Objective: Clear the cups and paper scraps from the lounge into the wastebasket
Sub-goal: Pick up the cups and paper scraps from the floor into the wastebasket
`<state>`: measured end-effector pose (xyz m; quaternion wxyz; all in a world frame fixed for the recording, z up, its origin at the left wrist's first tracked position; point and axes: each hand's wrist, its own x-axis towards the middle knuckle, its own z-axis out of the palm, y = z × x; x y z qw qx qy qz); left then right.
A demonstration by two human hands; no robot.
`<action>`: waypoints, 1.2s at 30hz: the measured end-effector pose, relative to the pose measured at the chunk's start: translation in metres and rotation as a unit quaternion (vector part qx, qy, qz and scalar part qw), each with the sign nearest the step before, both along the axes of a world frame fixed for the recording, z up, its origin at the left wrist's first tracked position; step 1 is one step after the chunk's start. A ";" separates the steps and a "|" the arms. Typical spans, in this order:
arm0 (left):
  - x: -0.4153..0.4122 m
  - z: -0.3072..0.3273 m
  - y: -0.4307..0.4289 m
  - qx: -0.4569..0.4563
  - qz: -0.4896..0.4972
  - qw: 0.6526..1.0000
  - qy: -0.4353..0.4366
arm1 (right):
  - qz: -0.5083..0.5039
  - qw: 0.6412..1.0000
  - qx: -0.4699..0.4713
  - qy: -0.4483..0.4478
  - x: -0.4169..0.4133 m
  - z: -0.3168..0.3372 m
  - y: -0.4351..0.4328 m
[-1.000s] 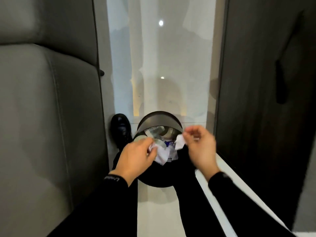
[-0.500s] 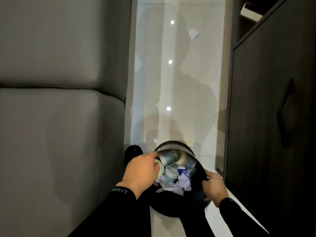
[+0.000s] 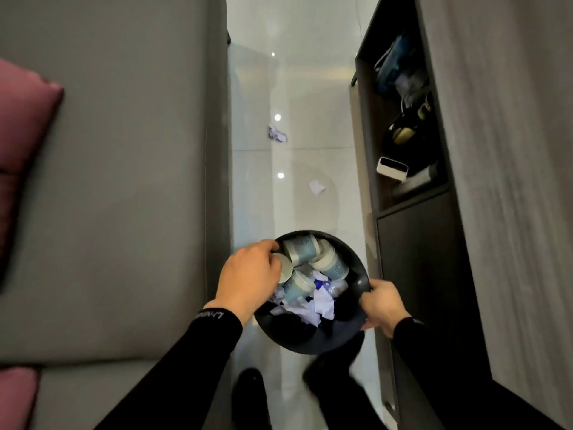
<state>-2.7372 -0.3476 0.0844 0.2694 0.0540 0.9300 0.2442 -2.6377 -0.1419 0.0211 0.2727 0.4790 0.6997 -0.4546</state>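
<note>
At far left, pink cushion (image 3: 21, 144) on grey upholstered sofa (image 3: 124, 181). Left hand (image 3: 251, 279) curled over near rim of round black plastic wastebasket (image 3: 356, 271), fingers closed on it. Inside: pale blue paper cups (image 3: 302, 250), crumpled white paper scraps (image 3: 313, 307). Right hand (image 3: 380, 305) clamped on right rim. Beyond, on glossy white floor: two loose paper pieces (image 3: 317, 187). Dark open shelving unit (image 3: 434, 243) at right.

Both arms are in long black sleeves, snug right down to the wrists. The left sleeve (image 3: 186, 352) carries small pale lettering across its cuff, too blurred to read. The right sleeve (image 3: 428, 367) looks plain. Dark trousers below, and a black shoe (image 3: 251, 383).
</note>
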 end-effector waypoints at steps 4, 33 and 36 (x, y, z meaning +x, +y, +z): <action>-0.084 -0.005 0.029 -0.027 0.016 0.999 0.018 | 0.038 0.999 -0.005 0.015 -0.093 -0.014 0.020; -0.400 -0.298 0.123 -0.148 -0.069 0.982 -0.096 | 0.386 0.921 -0.009 -0.039 -0.385 -0.243 0.099; -0.421 -0.356 0.132 -0.171 -0.127 0.972 -0.100 | 0.497 0.864 0.012 -0.077 -0.394 -0.303 0.096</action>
